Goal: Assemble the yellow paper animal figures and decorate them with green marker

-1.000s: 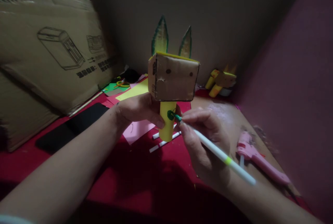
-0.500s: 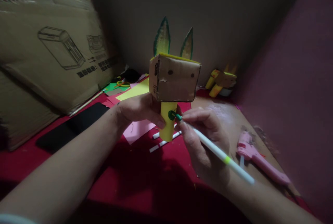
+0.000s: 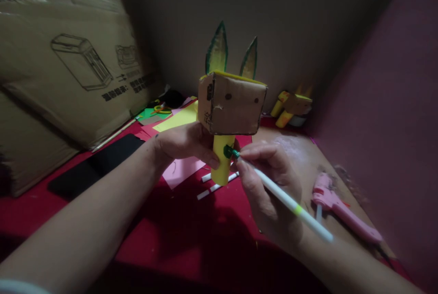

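A cardboard animal figure (image 3: pixel 237 110) with a boxy head, two dark eye dots and two green-edged pointed ears stands upright in my left hand (image 3: pixel 195 146). The thumb of that hand presses its yellow tube body (image 3: pixel 221 175); the other fingers are mostly hidden behind it. My right hand (image 3: pixel 270 180) pinches a white marker pen (image 3: pixel 284 198) with a green tip and a yellow-green band. The tip touches a dark green patch on the front of the tube.
White pens (image 3: pixel 205 195) and pink paper (image 3: pixel 181 173) lie on the red cloth (image 3: pixel 150 248). At the right, a pink glue gun (image 3: pixel 342 212) rests on a cardboard sheet (image 3: pixel 290 148). Behind is another yellow figure (image 3: pixel 290 107). A large box (image 3: pixel 75 70) and black tablet-like slab (image 3: pixel 92 164) are left.
The figure has shifted slightly right and its head has tilted a little. The green patch looks somewhat fuller, with the pen tip still on it.
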The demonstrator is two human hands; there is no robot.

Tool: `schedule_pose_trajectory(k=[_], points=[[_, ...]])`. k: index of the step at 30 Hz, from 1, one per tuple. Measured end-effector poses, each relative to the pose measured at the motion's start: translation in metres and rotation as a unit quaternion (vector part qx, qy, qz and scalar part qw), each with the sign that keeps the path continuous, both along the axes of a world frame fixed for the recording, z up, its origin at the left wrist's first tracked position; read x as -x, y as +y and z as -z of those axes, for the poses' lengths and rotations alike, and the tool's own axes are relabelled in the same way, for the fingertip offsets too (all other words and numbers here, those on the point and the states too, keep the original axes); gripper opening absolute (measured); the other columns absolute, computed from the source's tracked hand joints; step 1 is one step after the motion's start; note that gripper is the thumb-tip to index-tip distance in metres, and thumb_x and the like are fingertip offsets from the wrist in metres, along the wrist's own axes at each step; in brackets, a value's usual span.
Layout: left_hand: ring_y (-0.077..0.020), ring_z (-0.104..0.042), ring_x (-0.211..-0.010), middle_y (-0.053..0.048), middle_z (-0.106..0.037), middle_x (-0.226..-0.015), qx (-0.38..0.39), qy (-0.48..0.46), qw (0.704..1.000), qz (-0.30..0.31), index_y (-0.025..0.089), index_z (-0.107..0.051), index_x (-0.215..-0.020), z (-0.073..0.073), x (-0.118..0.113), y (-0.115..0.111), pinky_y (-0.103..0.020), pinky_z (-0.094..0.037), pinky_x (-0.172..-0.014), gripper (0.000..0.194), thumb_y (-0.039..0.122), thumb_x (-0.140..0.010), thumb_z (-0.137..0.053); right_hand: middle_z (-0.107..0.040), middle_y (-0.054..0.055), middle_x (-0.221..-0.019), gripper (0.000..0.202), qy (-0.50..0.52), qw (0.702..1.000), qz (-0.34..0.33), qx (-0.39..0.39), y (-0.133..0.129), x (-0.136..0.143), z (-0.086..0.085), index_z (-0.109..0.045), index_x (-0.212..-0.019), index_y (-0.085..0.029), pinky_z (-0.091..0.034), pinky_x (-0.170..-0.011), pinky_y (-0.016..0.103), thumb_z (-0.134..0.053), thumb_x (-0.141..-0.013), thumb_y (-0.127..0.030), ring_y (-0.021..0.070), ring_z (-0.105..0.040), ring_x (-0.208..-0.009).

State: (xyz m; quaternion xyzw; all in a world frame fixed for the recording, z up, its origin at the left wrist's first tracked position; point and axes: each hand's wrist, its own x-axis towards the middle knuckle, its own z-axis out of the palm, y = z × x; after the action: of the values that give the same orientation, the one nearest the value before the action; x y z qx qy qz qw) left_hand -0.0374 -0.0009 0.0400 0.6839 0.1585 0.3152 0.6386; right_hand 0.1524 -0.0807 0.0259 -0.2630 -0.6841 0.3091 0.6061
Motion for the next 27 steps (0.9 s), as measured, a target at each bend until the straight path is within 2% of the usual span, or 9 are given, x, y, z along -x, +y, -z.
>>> schedule_pose_trajectory(k=[7,14,18,23,27], points=[[-0.017,-0.07,-0.081,-0.004,-0.076,-0.086,0.029,0.016,0.999,-0.02,0.007,-0.07,-0.091,-0.0025,-0.0009,-0.0029,-0.026,-0.056,-0.076,0.033,-0.002,-0.061,-0.08,-0.059,-0.001,-0.085,0.011,0.007,1.0,-0.001,0.006,-0.001,0.0025,-0.0005,-0.06,-0.088,-0.022,-0.045,-0.054,0.023,-0.061,-0.085,-0.012,0.0106,-0.057,-0.07],[-0.0123,-0.071,-0.072,-0.001,-0.078,-0.081,0.047,-0.005,0.999,-0.012,0.007,-0.07,-0.087,-0.0033,-0.0017,-0.0041,-0.019,-0.056,-0.066,0.034,-0.013,-0.059,-0.07,-0.058,-0.001,-0.08,0.01,0.014,1.0,-0.008,0.01,-0.0008,0.0023,0.0019,-0.06,-0.087,-0.022,-0.043,-0.051,0.022,-0.062,-0.084,-0.012,0.0112,-0.058,-0.071],[-0.013,-0.072,-0.075,-0.003,-0.079,-0.082,0.037,-0.005,0.999,-0.004,0.007,-0.071,-0.088,-0.0024,-0.0013,-0.0022,-0.02,-0.058,-0.071,0.036,-0.013,-0.059,-0.071,-0.058,-0.001,-0.081,0.01,0.019,1.0,-0.008,0.01,-0.0004,0.002,0.0013,-0.06,-0.087,-0.022,-0.044,-0.053,0.023,-0.061,-0.084,-0.013,0.0107,-0.058,-0.07],[-0.0129,-0.072,-0.077,-0.004,-0.078,-0.081,0.035,-0.016,0.998,0.04,0.008,-0.073,-0.084,-0.0025,-0.0019,-0.0014,-0.02,-0.057,-0.073,0.025,-0.008,-0.065,-0.074,-0.06,-0.001,-0.082,0.011,0.003,1.0,0.001,0.0,-0.0013,0.0,-0.0001,-0.06,-0.088,-0.022,-0.046,-0.056,0.024,-0.059,-0.084,-0.012,0.011,-0.058,-0.071],[-0.0131,-0.072,-0.077,-0.003,-0.078,-0.082,0.021,-0.012,0.999,0.03,0.009,-0.075,-0.086,-0.0019,-0.0016,-0.0011,-0.02,-0.057,-0.072,0.024,-0.002,-0.065,-0.08,-0.06,-0.001,-0.081,0.011,0.0,1.0,0.001,0.001,-0.0002,-0.0012,0.0007,-0.059,-0.09,-0.022,-0.045,-0.055,0.024,-0.059,-0.085,-0.012,0.0113,-0.058,-0.071]])
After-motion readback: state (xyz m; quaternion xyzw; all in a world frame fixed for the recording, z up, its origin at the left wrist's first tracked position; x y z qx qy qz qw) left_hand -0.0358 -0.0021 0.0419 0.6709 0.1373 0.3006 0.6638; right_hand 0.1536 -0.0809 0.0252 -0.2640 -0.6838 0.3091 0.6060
